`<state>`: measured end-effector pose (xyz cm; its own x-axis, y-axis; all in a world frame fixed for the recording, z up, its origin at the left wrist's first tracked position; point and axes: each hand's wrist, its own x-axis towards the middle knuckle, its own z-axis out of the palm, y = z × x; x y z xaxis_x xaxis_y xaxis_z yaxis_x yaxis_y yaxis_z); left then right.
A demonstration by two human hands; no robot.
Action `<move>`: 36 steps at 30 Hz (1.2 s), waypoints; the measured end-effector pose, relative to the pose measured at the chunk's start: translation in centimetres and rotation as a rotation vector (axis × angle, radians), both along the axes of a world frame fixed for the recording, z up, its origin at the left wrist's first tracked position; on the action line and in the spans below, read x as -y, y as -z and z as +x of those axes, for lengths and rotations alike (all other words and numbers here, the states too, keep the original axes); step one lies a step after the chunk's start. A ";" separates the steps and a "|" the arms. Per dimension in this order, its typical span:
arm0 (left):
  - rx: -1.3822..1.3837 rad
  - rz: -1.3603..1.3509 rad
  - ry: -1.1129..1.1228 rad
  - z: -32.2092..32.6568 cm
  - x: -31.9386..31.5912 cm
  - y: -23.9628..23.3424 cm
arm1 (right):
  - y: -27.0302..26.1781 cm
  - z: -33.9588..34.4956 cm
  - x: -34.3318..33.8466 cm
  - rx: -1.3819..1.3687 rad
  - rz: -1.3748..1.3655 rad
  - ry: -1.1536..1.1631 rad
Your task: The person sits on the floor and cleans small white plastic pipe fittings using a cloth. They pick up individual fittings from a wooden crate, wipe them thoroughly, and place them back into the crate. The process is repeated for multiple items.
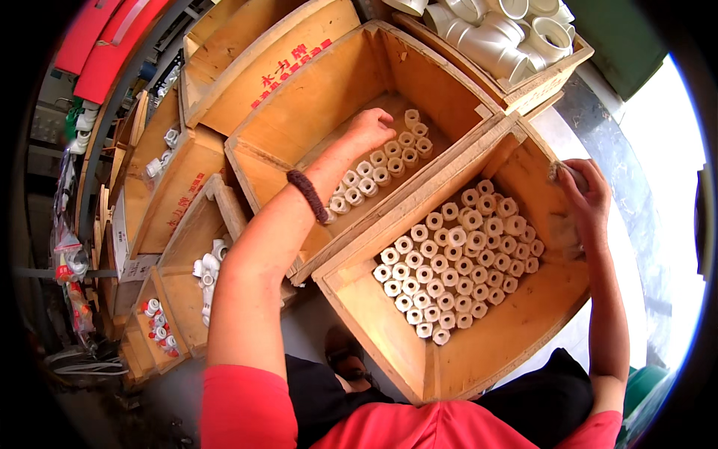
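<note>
My left hand (370, 129), with a dark band at its wrist, reaches into the farther wooden crate (336, 84). It hovers beside a double row of white plastic pipe fittings (380, 175) standing on that crate's floor. Its fingers are bent, and whatever lies beneath them is hidden. My right hand (588, 188) grips the right rim of the nearer wooden crate (505, 342), close to a frayed bit of rope (554, 170). Inside this crate, many similar white fittings (463, 266) stand packed upright in rows, holes facing up, some apparently stacked on others.
A crate of large white pipe fittings (493, 45) stands at the back right. To the left are more wooden crates (168, 196), one with small red-and-white fittings (160, 328). The two main crates touch along a shared wall. Below lies the floor (305, 314) with my foot.
</note>
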<state>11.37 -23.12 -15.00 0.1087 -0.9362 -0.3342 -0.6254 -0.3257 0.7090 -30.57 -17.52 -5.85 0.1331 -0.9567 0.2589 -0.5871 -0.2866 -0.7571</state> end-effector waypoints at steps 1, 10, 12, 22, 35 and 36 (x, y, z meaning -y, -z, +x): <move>0.040 -0.022 -0.009 0.2 0.9 1.4 | 0.0 0.1 0.0 0.011 0.001 0.001; 0.230 -0.054 0.056 -0.1 7.1 8.4 | 0.4 -0.1 0.3 0.039 0.020 -0.006; 0.246 -0.103 0.121 -0.2 7.8 9.5 | 0.3 0.2 0.3 0.022 0.037 0.013; 0.398 -0.119 0.289 -1.5 10.1 12.8 | 0.6 -0.5 0.1 0.004 0.056 -0.011; 0.267 -0.227 -0.038 2.1 7.1 4.9 | 0.2 -0.5 0.4 0.050 0.039 -0.038; 0.215 -0.236 -0.064 2.9 6.7 3.4 | 0.2 -0.5 0.4 0.051 0.034 -0.037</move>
